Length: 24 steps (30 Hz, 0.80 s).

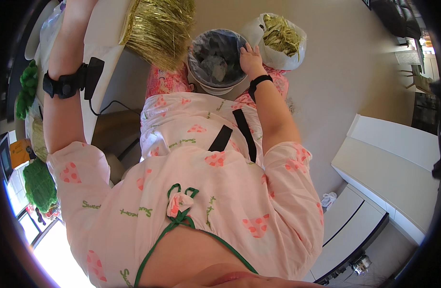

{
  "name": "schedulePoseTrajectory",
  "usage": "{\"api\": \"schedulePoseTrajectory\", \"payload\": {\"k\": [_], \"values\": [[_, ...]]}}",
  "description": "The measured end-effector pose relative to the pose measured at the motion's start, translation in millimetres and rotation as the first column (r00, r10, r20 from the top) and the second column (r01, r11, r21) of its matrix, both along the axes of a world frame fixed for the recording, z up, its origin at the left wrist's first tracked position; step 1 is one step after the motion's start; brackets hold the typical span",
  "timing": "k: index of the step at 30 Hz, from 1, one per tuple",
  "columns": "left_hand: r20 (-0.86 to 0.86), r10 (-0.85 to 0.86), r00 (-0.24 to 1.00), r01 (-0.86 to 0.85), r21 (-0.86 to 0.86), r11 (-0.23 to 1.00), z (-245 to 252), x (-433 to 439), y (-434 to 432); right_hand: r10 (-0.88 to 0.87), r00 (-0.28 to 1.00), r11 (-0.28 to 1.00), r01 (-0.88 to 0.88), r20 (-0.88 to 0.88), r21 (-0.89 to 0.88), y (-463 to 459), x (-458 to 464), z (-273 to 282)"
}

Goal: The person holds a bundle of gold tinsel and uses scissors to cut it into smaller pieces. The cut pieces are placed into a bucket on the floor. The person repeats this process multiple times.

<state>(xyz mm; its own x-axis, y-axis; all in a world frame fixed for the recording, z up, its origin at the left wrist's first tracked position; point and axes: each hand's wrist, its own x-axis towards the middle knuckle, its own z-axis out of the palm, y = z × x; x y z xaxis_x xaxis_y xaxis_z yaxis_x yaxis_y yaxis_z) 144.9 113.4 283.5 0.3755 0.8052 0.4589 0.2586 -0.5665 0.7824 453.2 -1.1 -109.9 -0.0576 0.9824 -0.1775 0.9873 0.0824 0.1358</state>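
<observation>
My right hand (252, 60) rests at the right rim of a round waste bin (217, 88), its fingers apart and nothing visible in its grasp. A plastic liner covers the inside of the bin, with a crumpled clear plastic piece (215, 68) in it. Beside that hand stands a white plastic bag (296, 63) filled with gold tinsel scraps (281, 35). My left forearm (67, 39) stretches over the white table, and the hand itself is beyond the top edge, out of view. Gold tinsel fringe (163, 32) hangs over the table's edge near the bin.
The white table (103, 39) runs along my left, bearing green tufted material (40, 183) and an orange packet (19, 153). A black cable (116, 102) loops below its edge. White cabinets (386, 151) stand to my right. A dark sofa (396, 18) is farther off.
</observation>
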Motion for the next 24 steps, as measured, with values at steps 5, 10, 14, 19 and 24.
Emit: {"api": "schedulePoseTrajectory", "payload": {"k": [5,10,14,19,24], "values": [[-0.053,0.040,0.998,-0.043,-0.058,0.997,-0.3,1.5,-0.4,0.091,0.964,0.981,-0.043,-0.251,0.189,-1.7,-23.2,-17.4],[-0.003,0.032,0.999,-0.032,-0.049,0.998,-12.4,9.7,4.4,-0.106,0.756,0.859,-0.257,-0.646,-0.442,-9.4,-78.7,-25.4],[-0.064,-0.021,0.998,0.018,-0.057,0.998,-14.8,11.7,7.7,0.055,0.814,0.991,-0.115,-0.578,-0.067,-24.0,-74.0,-12.3],[-0.024,-0.045,0.999,0.045,-0.028,0.999,-22.4,20.5,9.7,0.095,0.892,0.969,0.019,-0.443,0.246,-20.6,-0.8,22.9],[0.002,-0.081,0.997,0.081,-0.051,0.995,-28.0,23.9,12.8,0.028,0.720,0.982,0.111,-0.693,0.155,-48.9,49.8,41.5]]}}
